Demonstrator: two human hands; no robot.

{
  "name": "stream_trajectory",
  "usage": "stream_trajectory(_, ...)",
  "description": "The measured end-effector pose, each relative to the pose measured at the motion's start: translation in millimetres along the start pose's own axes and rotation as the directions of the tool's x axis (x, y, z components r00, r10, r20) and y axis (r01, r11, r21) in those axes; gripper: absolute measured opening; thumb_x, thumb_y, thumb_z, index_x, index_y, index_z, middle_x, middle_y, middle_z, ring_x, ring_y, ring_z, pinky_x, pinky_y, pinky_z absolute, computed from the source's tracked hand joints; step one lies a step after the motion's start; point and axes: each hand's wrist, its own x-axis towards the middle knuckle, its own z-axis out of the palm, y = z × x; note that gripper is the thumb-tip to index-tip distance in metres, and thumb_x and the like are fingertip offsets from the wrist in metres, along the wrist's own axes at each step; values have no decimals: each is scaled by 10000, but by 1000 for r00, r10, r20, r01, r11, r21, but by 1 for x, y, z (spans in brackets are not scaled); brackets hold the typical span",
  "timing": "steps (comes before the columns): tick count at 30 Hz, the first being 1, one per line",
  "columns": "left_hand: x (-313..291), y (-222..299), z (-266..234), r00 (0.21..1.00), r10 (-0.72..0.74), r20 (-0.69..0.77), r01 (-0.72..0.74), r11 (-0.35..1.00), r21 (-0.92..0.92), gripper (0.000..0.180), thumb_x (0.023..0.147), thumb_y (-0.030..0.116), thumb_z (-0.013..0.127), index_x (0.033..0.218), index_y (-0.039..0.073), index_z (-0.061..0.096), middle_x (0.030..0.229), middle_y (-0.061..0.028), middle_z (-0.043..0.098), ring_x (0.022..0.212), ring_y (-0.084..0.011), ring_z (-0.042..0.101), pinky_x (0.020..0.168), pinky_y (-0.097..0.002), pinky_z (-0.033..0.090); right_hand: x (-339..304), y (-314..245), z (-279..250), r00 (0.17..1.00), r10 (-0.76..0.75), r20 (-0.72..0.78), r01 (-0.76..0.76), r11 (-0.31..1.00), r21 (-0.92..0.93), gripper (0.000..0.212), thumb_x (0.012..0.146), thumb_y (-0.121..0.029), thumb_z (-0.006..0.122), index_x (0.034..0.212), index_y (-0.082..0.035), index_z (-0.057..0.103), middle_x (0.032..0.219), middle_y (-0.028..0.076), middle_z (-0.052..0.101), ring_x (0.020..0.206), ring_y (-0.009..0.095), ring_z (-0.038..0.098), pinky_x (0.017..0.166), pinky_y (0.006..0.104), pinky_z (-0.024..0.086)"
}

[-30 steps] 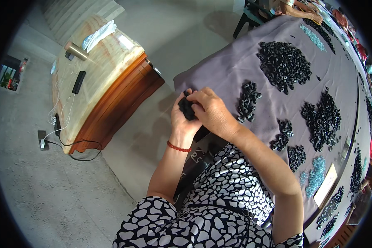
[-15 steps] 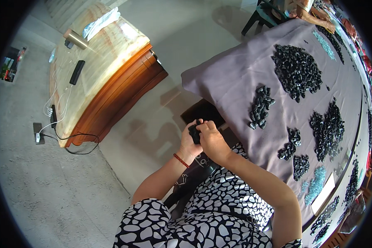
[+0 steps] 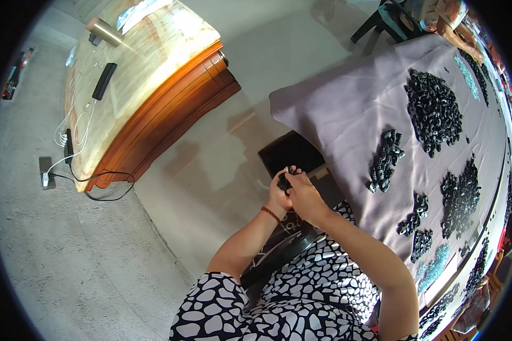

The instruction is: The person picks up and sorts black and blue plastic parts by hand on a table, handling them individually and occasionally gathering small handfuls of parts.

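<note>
My left hand is closed around a small black part, with a red bead bracelet at its wrist. From the other side my right hand presses its fingers and thumb onto the same part, covering most of it. Its exact kind cannot be made out. Both hands are held in front of my body, above an open dark box beside the cloth-covered table. On the cloth lie a large heap of small black parts, a narrower pile nearer me, and several other piles.
Light blue small pieces lie at the table's near right. A green chair and another person's arm are at the far end. On the left stands a wooden, marble-topped cabinet bearing a tube, black bar and cables.
The view has shifted, so the table and cabinet sit differently in it. My fingers have turned around the black part, which now shows less; both hands still hold it.
</note>
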Motion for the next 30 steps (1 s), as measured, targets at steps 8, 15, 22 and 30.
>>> stream_trajectory(8,72,39,-49,930,144,-338,-94,983,160,245,955,279,666,900,41,685,916,-127,698,935,-304,673,907,-460,579,-23,-41,-65,996,-11,86,-5,982,190,311,943,8,587,1254,6,599,1112,230,626,988,421,645,861,463,541)
stream_trajectory(15,69,35,-18,794,323,-515,-13,856,517,680,1006,393,586,1559,95,327,1643,-183,277,1525,-379,230,1170,-649,267,-76,-50,-137,983,-54,178,38,995,90,351,881,82,584,1224,10,602,1020,200,627,907,398,659,794,449,561)
stream_trajectory(22,57,66,-29,878,255,-405,87,748,658,826,986,326,624,1609,54,156,1694,-201,40,1557,-410,68,1196,-666,197,-103,-61,-160,988,105,118,-129,967,220,265,911,127,574,1155,53,647,1016,168,651,874,269,709,763,331,594)
stream_trajectory(30,12,76,19,899,340,-278,20,600,800,352,939,215,624,1189,-30,582,1123,-186,634,948,-287,686,783,-405,631,-118,-37,-174,943,330,-27,-305,898,318,221,992,77,519,1155,47,666,1034,115,665,864,164,707,788,278,594)
